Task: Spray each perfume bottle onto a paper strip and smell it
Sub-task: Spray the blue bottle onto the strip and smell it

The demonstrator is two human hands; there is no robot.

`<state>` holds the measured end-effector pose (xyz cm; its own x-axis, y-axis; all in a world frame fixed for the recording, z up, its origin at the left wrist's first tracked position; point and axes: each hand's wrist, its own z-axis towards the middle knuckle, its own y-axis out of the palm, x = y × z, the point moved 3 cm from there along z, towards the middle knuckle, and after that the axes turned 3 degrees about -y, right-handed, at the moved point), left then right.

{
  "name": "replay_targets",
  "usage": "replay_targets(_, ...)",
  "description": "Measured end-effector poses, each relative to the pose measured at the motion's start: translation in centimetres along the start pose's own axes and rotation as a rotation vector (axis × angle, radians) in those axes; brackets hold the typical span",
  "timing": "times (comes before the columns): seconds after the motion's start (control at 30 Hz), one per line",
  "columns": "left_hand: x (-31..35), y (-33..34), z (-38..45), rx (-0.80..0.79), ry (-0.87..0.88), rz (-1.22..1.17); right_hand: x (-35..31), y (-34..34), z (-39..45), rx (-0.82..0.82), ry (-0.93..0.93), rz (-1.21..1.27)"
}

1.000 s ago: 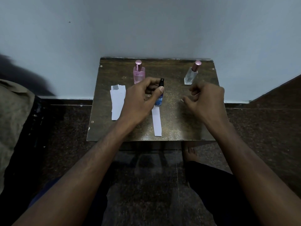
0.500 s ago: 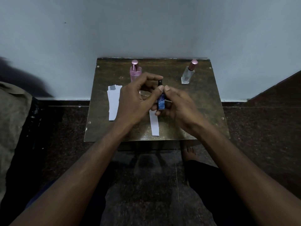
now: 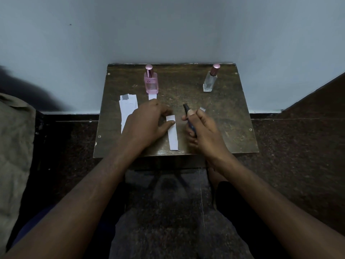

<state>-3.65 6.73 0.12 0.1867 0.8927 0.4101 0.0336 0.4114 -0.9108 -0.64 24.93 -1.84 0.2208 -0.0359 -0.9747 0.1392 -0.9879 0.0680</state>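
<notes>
While right hand (image 3: 201,131) grips blue bottle (image 3: 190,124), body mostly hidden, left hand (image 3: 147,124) fingers loosely open on strip (image 3: 172,134), strip top partly covered, cap (image 3: 202,109) unclear

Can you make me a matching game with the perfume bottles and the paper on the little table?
Things:
1. pink bottle
2. clear bottle
3. blue bottle
4. paper strip

Places:
A. in the right hand
B. back right of the table
C. flat, under the left hand's thumb
D. back, left of centre

Pairs: 1-D, 2-B, 3-A, 4-C
</notes>
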Motion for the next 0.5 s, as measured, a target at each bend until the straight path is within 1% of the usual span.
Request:
replay_targets(0.07,0.2,0.2,-0.3,0.004,-0.012,0.022,0.0,-1.4,0.5,0.123,-0.117,-0.229)
replay_targets(0.1,0.3,0.4,-0.3,0.010,-0.016,0.026,-0.2,-2.1,0.6,0.163,-0.150,-0.296)
replay_targets(0.17,0.5,0.7,-0.3,0.014,-0.021,0.017,-0.5,-3.7,0.9,0.245,-0.153,-0.309)
replay_targets(0.27,1.0,0.9,-0.1,0.006,-0.033,-0.010,-1.3,-6.0,1.2,0.381,-0.141,-0.247)
replay_targets(0.3,1.0,1.0,0.0,0.003,-0.034,-0.018,-1.5,-6.6,1.3,0.415,-0.153,-0.307)
replay_targets(0.4,0.9,1.1,0.0,0.001,-0.037,-0.028,-1.5,-7.5,1.7,0.419,-0.137,-0.646)
replay_targets(0.5,0.7,1.3,-0.1,0.008,-0.038,-0.039,-1.5,-7.4,2.3,0.394,-0.167,-0.845)
